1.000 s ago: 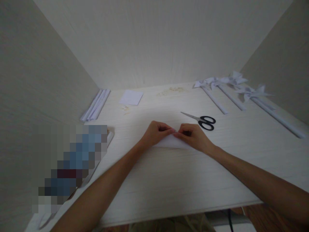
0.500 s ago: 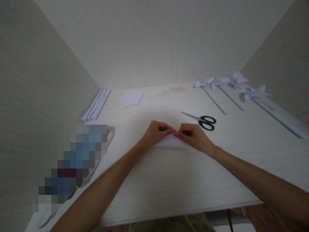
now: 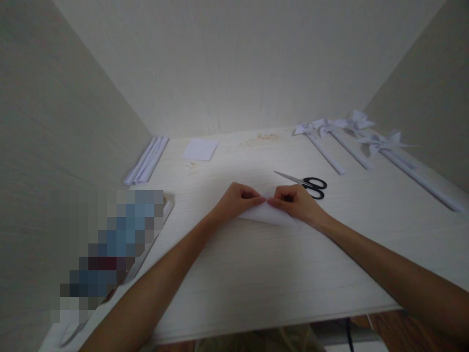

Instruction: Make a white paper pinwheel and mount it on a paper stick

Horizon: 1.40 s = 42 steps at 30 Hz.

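A white sheet of paper [image 3: 267,215] is held between my two hands above the middle of the table. The fingertips of my left hand [image 3: 244,199] pinch its upper edge. Close beside them, my right hand [image 3: 292,200] pinches the same edge, thumb against finger. Both hands partly cover the paper, so its full shape is hidden. Just beyond my right hand lie scissors [image 3: 313,183] with black handles, their blades pointing left and one handle loop partly behind the hand.
Several paper pinwheels [image 3: 384,143] on rolled sticks lie at the right. At the back left are rolled paper sticks [image 3: 148,159], a square paper [image 3: 200,148] and small scraps [image 3: 190,166]. A blurred-out object [image 3: 120,234] sits at the left edge. Walls enclose the table [image 3: 227,293].
The paper has tilted, its lower edge now slanting down to the right. My right hand has shifted slightly, and both hands still pinch the edge.
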Tool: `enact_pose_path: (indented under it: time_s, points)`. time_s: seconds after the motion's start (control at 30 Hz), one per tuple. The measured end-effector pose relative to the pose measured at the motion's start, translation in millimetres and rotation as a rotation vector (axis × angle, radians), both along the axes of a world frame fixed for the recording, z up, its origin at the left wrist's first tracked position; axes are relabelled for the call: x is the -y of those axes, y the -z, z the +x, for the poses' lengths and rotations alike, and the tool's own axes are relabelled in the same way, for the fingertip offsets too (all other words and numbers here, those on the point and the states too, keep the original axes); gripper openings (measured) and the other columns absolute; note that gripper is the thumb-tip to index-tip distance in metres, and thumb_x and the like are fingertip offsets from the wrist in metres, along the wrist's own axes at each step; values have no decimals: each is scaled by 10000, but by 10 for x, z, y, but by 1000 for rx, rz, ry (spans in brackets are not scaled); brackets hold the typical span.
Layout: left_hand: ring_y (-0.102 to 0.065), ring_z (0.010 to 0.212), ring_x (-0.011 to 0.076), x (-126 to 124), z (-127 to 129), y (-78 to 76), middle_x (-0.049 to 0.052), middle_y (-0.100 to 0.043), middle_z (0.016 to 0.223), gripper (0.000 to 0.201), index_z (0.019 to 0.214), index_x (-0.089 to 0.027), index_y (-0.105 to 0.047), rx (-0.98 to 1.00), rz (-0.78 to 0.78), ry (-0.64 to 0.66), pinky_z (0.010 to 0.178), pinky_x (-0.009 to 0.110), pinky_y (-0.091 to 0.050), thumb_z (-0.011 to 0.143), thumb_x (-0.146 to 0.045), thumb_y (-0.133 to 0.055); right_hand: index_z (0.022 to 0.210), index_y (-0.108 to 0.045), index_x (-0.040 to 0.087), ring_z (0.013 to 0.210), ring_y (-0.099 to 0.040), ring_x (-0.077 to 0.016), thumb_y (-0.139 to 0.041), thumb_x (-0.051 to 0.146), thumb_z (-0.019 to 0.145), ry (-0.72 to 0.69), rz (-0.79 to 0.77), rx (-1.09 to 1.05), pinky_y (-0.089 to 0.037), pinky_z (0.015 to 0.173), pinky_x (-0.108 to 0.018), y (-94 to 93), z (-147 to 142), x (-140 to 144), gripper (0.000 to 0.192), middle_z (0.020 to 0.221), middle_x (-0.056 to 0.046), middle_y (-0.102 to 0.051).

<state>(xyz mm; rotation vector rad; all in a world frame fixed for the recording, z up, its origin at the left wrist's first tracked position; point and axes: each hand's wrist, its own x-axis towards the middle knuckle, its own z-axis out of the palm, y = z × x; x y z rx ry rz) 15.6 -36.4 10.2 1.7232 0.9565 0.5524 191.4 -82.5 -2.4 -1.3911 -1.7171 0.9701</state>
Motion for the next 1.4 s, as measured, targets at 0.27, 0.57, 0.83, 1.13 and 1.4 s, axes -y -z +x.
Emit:
enact_pose_path:
  time_s: [0.27, 0.57, 0.83, 1.13, 1.4]
  points:
    - [-389, 431, 42, -21, -6, -22, -28, -519, 477, 244, 595, -105, -646, -58, 7, 64, 402, 171, -268, 624, -345, -616, 677, -573, 139, 469, -371, -75, -591, 352, 679, 17, 55, -64, -264, 422, -206, 17, 14, -74, 214, 514, 33, -460]
    - [-432, 447, 61, -44, -5, -7, -12, -562, 512, 273, 672, -105, -668, -138, 68, 146, 420, 185, -291, 658, -364, -585, 623, -520, 148, 506, -380, -84, -513, 245, 716, 17, 108, 28, -281, 465, -210, -33, -54, -63, 135, 539, 32, -448]
    - [-591, 888, 189, 138, -20, -254, 62, -667, 928, 265, 919, -155, -646, -340, 630, -11, 818, 331, -422, 773, -294, -473, 592, -523, 145, 486, -375, -90, -509, 192, 697, 68, 64, 293, -265, 467, -214, 5, -59, -194, 116, 504, 33, -438]
    - [-537, 994, 208, 413, 40, -89, 137, -586, 1059, 274, 1007, -76, -537, -598, 920, 182, 880, 334, -409, 821, -228, -404, 612, -555, 140, 555, -451, -107, -504, 177, 717, 114, 112, 478, -307, 524, -216, 52, -120, -538, 122, 589, -13, -544]
    - [-408, 1153, 243, 476, 78, 40, 196, -458, 1222, 384, 1093, -28, -466, -674, 921, 229, 970, 356, -319, 843, -293, -345, 651, -561, 157, 558, -454, -113, -508, 207, 737, 55, 142, 540, -304, 525, -217, 56, -94, -571, 113, 620, -15, -563]
